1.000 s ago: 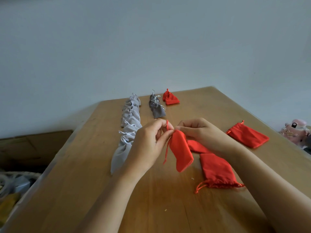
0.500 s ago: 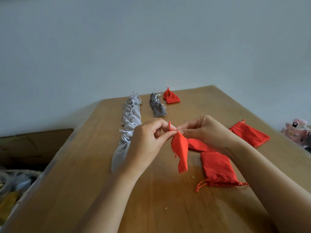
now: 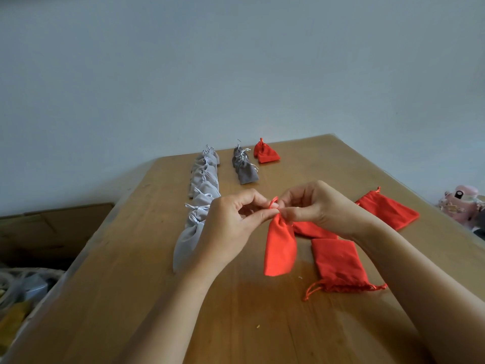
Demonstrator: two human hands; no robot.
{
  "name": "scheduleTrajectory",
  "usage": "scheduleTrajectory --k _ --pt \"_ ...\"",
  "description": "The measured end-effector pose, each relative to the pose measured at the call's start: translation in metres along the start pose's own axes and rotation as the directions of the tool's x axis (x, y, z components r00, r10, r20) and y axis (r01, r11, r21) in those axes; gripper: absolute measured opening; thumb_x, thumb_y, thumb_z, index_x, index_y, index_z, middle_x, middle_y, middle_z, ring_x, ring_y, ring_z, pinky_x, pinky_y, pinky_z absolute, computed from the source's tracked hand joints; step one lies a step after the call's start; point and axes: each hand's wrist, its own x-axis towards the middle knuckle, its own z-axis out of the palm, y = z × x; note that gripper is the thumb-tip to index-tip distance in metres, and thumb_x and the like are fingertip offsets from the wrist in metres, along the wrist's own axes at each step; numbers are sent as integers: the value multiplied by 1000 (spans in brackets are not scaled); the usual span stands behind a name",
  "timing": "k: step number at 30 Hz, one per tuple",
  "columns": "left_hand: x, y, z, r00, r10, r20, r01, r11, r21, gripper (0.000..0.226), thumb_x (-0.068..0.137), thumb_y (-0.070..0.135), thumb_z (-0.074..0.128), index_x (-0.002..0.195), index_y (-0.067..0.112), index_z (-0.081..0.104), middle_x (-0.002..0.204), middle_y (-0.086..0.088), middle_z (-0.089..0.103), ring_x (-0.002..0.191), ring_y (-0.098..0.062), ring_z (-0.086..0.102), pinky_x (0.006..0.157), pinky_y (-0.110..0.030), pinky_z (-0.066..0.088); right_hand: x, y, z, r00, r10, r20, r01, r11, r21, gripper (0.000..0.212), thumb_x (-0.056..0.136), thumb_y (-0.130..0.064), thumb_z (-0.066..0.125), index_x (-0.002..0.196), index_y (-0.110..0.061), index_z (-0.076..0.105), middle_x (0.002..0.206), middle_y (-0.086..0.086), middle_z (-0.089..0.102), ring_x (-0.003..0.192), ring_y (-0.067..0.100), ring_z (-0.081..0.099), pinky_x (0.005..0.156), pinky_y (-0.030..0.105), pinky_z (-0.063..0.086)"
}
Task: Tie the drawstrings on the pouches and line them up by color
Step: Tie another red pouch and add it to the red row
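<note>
Fingers (image 3: 260,214) of left hand (image 3: 231,224) and right hand (image 3: 320,206) pinch red cord (image 3: 273,201) | soft flat cloth pouch (image 3: 279,248) hangs, neck gathered

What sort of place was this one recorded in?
Probably a room in a home or small informal workspace: a plain wooden table by a bare pale wall, a cardboard box beside it at left, a pink toy at right.
</note>
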Motion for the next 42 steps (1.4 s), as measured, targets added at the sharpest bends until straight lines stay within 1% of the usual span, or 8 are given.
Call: scheduleTrajectory --k 6,12,22,26,33,37,39,42 --pt "2 0 -2 999 -17 -42 13 997 -80 5 74 13 76 75 14 71 86 -1 73 80 -19 67 76 -22 54 -1 -3 -8 990 -67 -128 31 965 -261 18 87 4 63 75 -9 65 64 -4 61 57 2 50 58 11 39" --pt "1 5 2 987 -152 48 159 953 -259 13 66 22 73 74 12 71 68 10 70 67 1 63 70 -12 48 -1 -5 -6 967 -162 -196 40 858 -512 18 80 2 67 72 -14 65 62 -7 61 55 -1 48 58 11 39" --pt "0 -5 18 961 -272 -55 217 861 -460 24 89 19 59 98 -3 63 93 3 75 89 -5 67 81 -17 50 6 6 8 995 8 -98 -7 1000 8 12 87 -19 54 80 -9 53 74 5 47 70 11 44 65 21 39" --pt "1 -5 17 929 -333 -163 215 841 -497 14 86 24 61 85 11 64 86 1 74 84 -12 67 85 -28 50 9 6 12 970 -111 -218 55 967 -249 19 93 -5 58 76 -13 57 65 -6 58 60 5 52 62 21 44" --pt "-3 0 21 942 -323 -90 239 835 -496 11 88 9 63 78 6 61 84 -5 74 85 -13 69 83 -25 53 9 7 14 835 -322 -447 -25 789 -614 16 78 -3 66 70 -14 57 67 -3 61 65 6 56 59 11 41" --pt "-4 2 24 960 -271 -76 202 850 -486 12 87 5 62 77 2 58 84 -1 74 84 -9 68 77 -16 50 9 3 11 842 -28 -539 -3 998 -57 17 83 3 58 70 -8 57 59 2 61 57 12 56 53 25 45" --pt "-5 1 28 971 -235 -46 191 876 -443 13 87 5 63 76 0 58 83 3 73 85 -8 67 81 -17 50 9 1 10 856 65 -514 40 981 191 16 85 5 56 74 -6 56 59 3 56 54 13 54 49 23 41" --pt "-8 1 33 974 -219 -53 176 887 -427 16 86 4 65 73 -2 57 82 3 73 84 -8 67 80 -16 49 10 6 10 822 -34 -568 20 999 -31 18 88 2 59 75 -10 55 61 0 54 51 9 52 49 23 43"
